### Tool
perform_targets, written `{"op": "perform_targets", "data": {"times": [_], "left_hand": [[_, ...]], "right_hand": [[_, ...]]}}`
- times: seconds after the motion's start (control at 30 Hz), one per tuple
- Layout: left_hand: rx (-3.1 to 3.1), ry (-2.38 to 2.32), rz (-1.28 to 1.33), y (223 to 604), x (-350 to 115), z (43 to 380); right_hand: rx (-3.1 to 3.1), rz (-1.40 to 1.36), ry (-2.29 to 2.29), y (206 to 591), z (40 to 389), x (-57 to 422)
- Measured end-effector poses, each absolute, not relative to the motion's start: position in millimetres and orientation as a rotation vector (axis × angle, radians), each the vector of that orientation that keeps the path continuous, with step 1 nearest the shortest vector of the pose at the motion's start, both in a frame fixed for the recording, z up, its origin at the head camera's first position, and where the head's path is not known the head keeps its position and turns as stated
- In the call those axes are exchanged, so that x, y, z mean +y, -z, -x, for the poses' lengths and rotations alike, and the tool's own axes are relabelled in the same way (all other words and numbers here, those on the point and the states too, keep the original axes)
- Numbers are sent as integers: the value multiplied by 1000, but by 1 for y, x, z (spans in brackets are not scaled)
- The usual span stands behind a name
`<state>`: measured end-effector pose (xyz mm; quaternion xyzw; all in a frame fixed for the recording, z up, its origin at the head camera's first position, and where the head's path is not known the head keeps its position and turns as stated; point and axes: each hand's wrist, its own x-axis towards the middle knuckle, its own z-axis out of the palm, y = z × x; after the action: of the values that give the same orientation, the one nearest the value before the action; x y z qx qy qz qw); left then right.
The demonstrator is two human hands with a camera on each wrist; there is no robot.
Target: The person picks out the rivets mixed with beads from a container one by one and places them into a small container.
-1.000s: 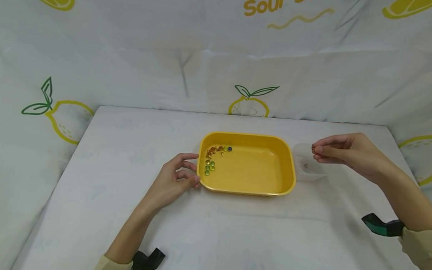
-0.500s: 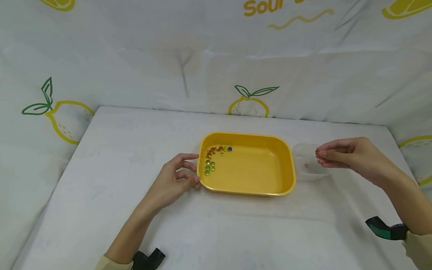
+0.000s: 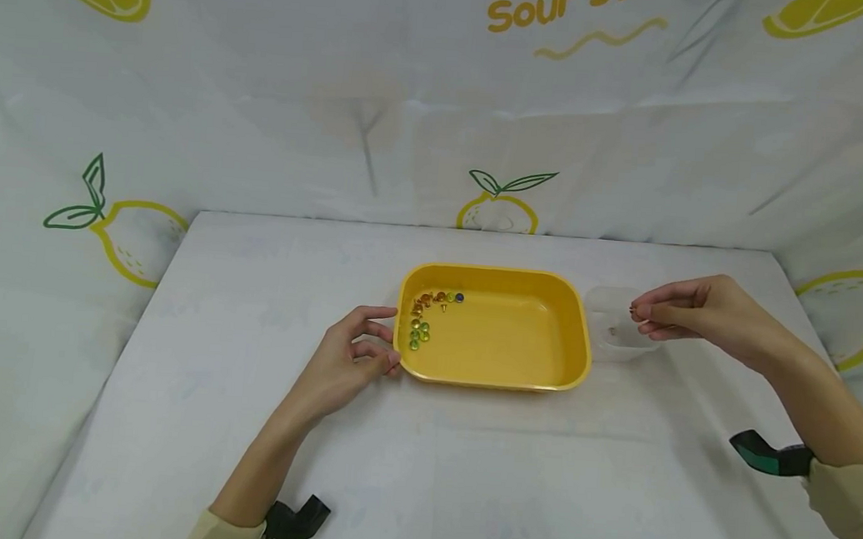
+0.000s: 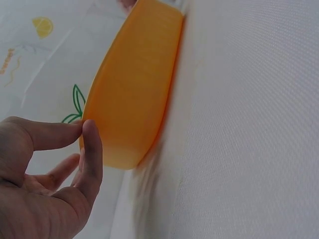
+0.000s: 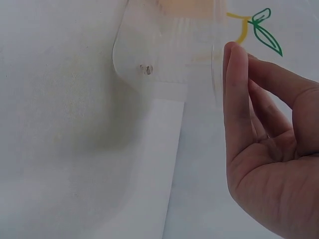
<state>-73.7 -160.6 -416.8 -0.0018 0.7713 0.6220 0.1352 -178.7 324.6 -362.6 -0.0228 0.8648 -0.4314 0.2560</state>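
since a second ago, the right hand (image 3: 706, 312) has been moved a little to the right and toward the table's (image 3: 506, 492) front edge; in the last half second it has hardly been moved. its fingertips are together, and a tiny dark bit (image 3: 632, 311) seems to be pinched there, above the right side of the clear box (image 3: 612, 351). so it looks like the bit has not been put down yet. in the box, dark specks (image 5: 146, 69) can be seen.

the yellow tray (image 3: 501, 345) has not been moved, and the box is just beside its right edge. the tray's left edge is touched by the left hand (image 3: 337, 371), with finger and thumb apart. amber beads (image 3: 417, 309) and green beads (image 3: 424, 336) are found along that edge, and a blue bead (image 3: 460, 297) by the back edge, as before.
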Motion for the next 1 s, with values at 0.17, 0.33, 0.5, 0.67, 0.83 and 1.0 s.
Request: {"op": "perform_targets", "data": {"times": [0.17,0.33,0.5,0.67,0.83,1.0], "left_hand": [[2226,-1804,9,417,-161,74],[2215,-1809,11,417,-161,74],[2218,-1808,9,417,-161,74],[2225,-1802,3,417,-161,74],[2227,-1802,-2,417,-162,74],[2225,-1802,3,418,-162,74]], "right_hand": [[2357,81,1145,362,180,322],[2354,93,1158,362,180,321],[2357,109,1180,362,180,322],[2362,121,1180,362,180,322],[2367,130,1188,362,179,322],[2367,132,1198,361,179,322]]}}
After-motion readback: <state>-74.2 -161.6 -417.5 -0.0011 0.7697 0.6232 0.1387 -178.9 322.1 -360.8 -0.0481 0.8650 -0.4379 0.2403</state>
